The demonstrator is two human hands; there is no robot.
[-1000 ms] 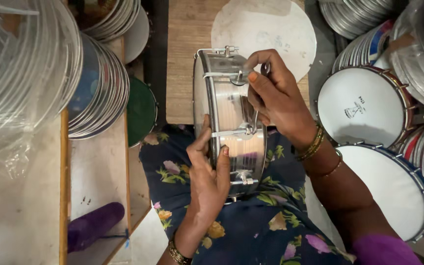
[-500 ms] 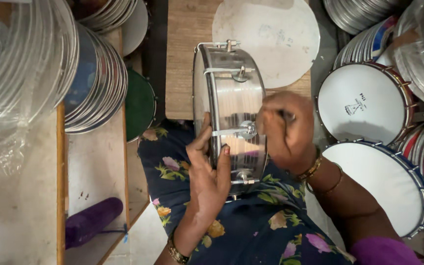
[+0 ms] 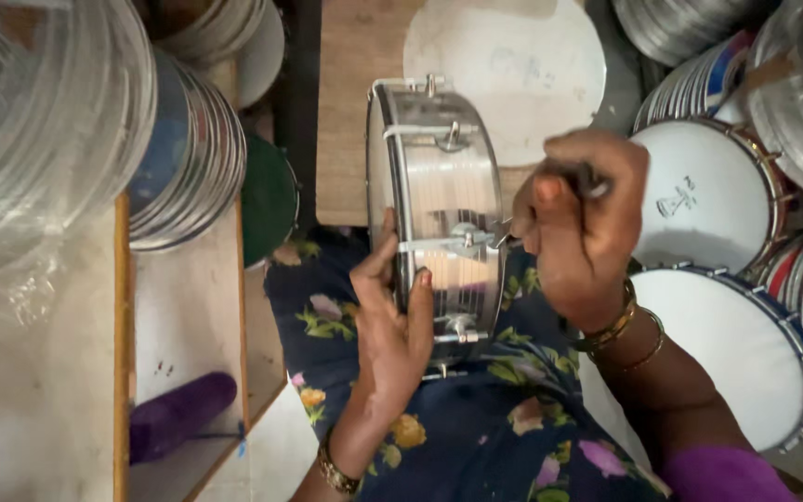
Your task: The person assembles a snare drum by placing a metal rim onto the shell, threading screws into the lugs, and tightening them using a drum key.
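On lap, metal drum (image 3: pixel 443 214), wooden board (image 3: pixel 355 102)

A wooden board (image 3: pixel 355 121) carries a white round drum skin (image 3: pixel 513 65); the pale shelf (image 3: pixel 188 316) at left bears a purple cylinder (image 3: pixel 181 416).

We can't make out the tool inside the right hand (image 3: pixel 580 223), its tip blurred against the metal drum (image 3: pixel 443 209); stacked drums (image 3: pixel 783 102) run off frame.
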